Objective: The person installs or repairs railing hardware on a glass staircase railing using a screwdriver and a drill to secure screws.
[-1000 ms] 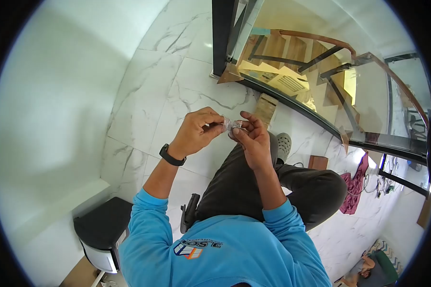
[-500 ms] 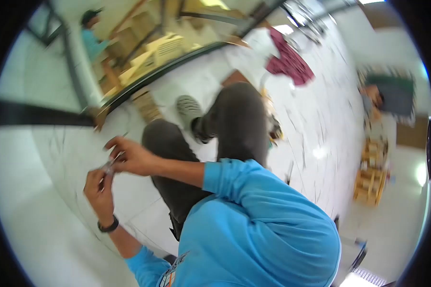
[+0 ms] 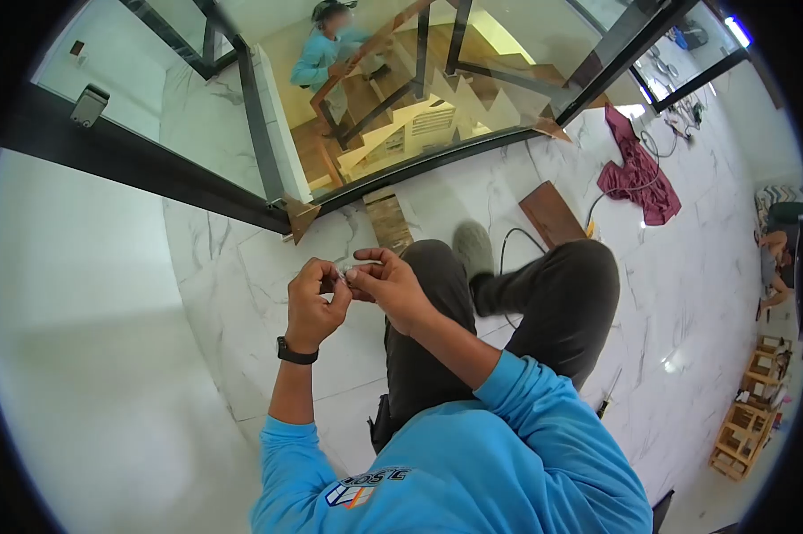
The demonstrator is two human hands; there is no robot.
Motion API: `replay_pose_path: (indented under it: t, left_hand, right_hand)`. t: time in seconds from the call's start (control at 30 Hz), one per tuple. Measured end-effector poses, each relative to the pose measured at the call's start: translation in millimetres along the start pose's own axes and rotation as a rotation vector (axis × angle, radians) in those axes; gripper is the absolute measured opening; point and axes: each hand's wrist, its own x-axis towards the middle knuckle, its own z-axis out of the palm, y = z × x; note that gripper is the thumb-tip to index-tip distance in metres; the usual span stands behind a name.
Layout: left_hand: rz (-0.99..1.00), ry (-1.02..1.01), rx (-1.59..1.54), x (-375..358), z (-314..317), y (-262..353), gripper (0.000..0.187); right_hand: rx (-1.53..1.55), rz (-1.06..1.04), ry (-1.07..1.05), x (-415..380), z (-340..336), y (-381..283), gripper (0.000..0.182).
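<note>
My left hand (image 3: 317, 303), with a black watch on its wrist, pinches a small shiny piece (image 3: 344, 275) between thumb and fingers. From the other side, my right hand (image 3: 391, 290) closes on the same piece with thumb and fingertips. The piece looks clear or silvery; it is too small and too covered to tell its kind. Both hands are in front of my chest, fingertips nearly touching, above the tiled floor and just left of my bent knee (image 3: 437, 280).
A black-framed glass railing (image 3: 437, 153) stands ahead, with a person (image 3: 317, 58) on the stairs behind it. On the floor are a brown board (image 3: 553, 214), a wooden piece (image 3: 387, 218), maroon cloth (image 3: 637, 173), a black cable (image 3: 506, 245) and a thin tool (image 3: 607, 402). A wooden frame (image 3: 744, 432) lies right.
My view has turned, so hands and railing appear further right. Both hands still hold the small piece together; the thin shaft-like glint between them no longer shows.
</note>
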Motion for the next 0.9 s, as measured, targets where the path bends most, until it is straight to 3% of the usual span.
replay_pose_path:
  t: [0.17,0.27,0.43,0.7,0.8,0.9]
  left_hand:
    - [0.073,0.026,-0.081,-3.3,18.1,-0.6,0.011]
    - [0.061,-0.017,-0.172,-1.7,30.1,-5.1,0.020]
    - [0.073,-0.125,-0.122,17.9,30.0,20.9,0.019]
    - [0.277,-0.081,0.009,89.0,89.4,92.9,0.013]
    - [0.259,-0.052,-0.097,125.5,130.6,109.2,0.010]
    - [0.087,-0.098,-0.315,174.7,177.1,108.6,0.010]
  right_hand:
    - [-0.117,-0.021,-0.060,1.5,-21.9,4.2,0.028]
    - [-0.145,-0.069,-0.090,4.3,-36.7,3.8,0.026]
    - [-0.012,0.010,-0.083,-7.1,-41.6,-33.3,0.030]
    - [-0.134,-0.442,-0.008,-11.2,-93.2,-96.1,0.030]
    - [-0.003,-0.495,0.047,-20.4,-113.2,-148.5,0.032]
    - [-0.154,-0.613,0.131,-9.8,-166.6,-185.6,0.039]
